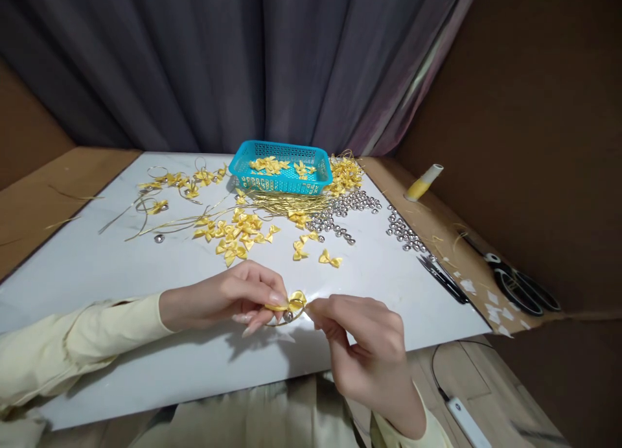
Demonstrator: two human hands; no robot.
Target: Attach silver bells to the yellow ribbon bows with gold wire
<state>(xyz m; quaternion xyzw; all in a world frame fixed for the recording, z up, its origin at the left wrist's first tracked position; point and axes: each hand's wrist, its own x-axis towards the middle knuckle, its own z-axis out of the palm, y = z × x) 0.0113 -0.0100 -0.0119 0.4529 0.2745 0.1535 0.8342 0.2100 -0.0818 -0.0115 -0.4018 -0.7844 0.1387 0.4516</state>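
Between thumb and fingers, my left hand [257, 295] pinches a yellow ribbon bow [297, 298] above the near part of the white board. A small silver bell [288, 316] hangs at the bow, and a gold cord [279, 324] curves around it. My right hand [362, 328] is closed at the bow's right side, its thumb and forefinger pinching the gold cord; the fingertips partly hide the cord's end. Loose yellow bows [238, 231] lie beyond my hands, with a single bow [330, 259] closest to them.
A turquoise basket [279, 187] holding bows stands at the back. Around it lie gold cords [291, 203], silver bells [340, 211] and finished-looking bows with cord loops [189, 179]. To the right are tweezers [443, 279], scissors [518, 282], a thread cone [424, 183] and paper scraps [493, 305].
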